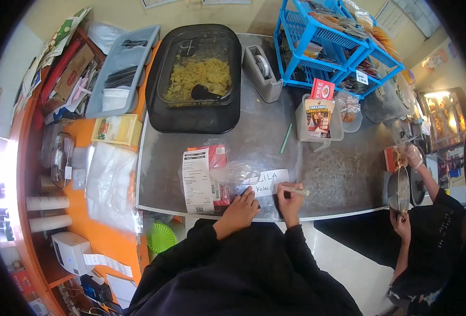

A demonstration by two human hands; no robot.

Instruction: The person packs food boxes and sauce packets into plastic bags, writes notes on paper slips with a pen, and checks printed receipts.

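My right hand (289,202) grips a pale marker (302,192) over a white slip of paper (276,175). Handwriting on the slip reads "Kelas" below a name ending in "ILA". My left hand (239,209) lies flat at the slip's lower left, fingers stretched out and holding nothing. Left of it, a printed receipt (196,181) rests on a red package (219,158). Clear plastic wrapping (238,173) spreads from the package toward the slip and partly covers its left end.
A black tray (156,113) with yellow food stands at the back, beside a tape dispenser (263,73). Right of these are a green twisted stick (286,138), a leaflet tub (313,134) and a blue rack (296,63). At far right a co-worker's hand (400,225) holds a strainer (399,192).
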